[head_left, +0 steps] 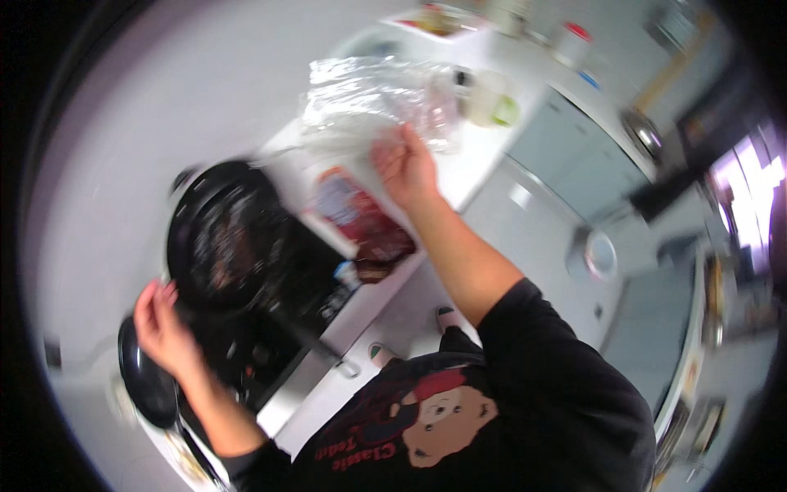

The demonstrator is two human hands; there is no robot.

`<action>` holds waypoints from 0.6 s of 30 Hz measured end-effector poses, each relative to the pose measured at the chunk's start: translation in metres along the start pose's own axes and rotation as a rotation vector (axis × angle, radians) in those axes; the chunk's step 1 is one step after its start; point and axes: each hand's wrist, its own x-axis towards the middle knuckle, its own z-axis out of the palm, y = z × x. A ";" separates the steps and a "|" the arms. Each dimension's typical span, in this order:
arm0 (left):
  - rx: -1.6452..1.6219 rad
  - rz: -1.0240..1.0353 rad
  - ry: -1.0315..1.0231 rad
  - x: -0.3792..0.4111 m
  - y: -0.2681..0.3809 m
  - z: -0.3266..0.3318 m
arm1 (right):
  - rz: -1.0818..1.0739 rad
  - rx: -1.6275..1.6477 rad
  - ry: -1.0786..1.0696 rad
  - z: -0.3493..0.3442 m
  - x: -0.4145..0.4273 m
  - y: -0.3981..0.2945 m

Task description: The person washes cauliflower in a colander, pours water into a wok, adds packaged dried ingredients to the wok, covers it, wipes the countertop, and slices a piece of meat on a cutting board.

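My left hand (163,329) is raised beside the near-left rim of a black frying pan (178,258), its fingers loosely bent and nothing visible in them. The pan stands on a black cooktop (295,246), with dark, shiny food (227,252) inside and its handle (313,344) pointing towards me. My right hand (403,169) is over the counter, palm partly showing, by a crumpled clear plastic bag (363,98). Blur hides whether its fingertips grip the bag. Below that hand lies a red and blue plastic package (363,212).
A second black pan (144,375) stands left of the cooktop. On the white counter (476,163) are a jar with a green part (506,111), a white bin of items (473,40) and a red-lidded container (572,43). A round bin (599,255) stands on the floor.
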 end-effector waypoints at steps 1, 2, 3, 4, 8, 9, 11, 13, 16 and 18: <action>0.006 0.000 -0.047 0.007 -0.009 0.001 | -0.035 0.071 0.053 -0.021 -0.009 -0.028; 0.005 0.024 -0.092 0.010 -0.006 0.012 | -0.112 0.115 0.122 -0.044 -0.020 -0.064; 0.026 0.062 -0.114 0.012 0.008 0.019 | -0.160 0.175 0.174 -0.067 -0.030 -0.094; 0.021 0.093 -0.164 0.013 0.013 0.029 | -0.257 0.237 0.210 -0.095 -0.040 -0.130; 0.078 0.211 -0.333 0.002 0.047 0.095 | -0.636 0.330 0.300 -0.241 -0.099 -0.282; 0.103 0.263 -0.368 -0.007 0.062 0.115 | -0.738 0.296 0.356 -0.285 -0.119 -0.320; 0.169 0.301 -0.434 -0.030 0.089 0.165 | -0.897 0.237 0.551 -0.363 -0.159 -0.393; 0.167 0.317 -0.564 -0.034 0.050 0.206 | -1.070 0.109 0.784 -0.429 -0.196 -0.465; 0.189 0.267 -0.709 -0.117 0.072 0.309 | -1.140 -0.016 0.997 -0.546 -0.233 -0.556; 0.094 -0.043 -0.845 -0.194 0.078 0.388 | -1.134 -0.073 1.147 -0.627 -0.245 -0.613</action>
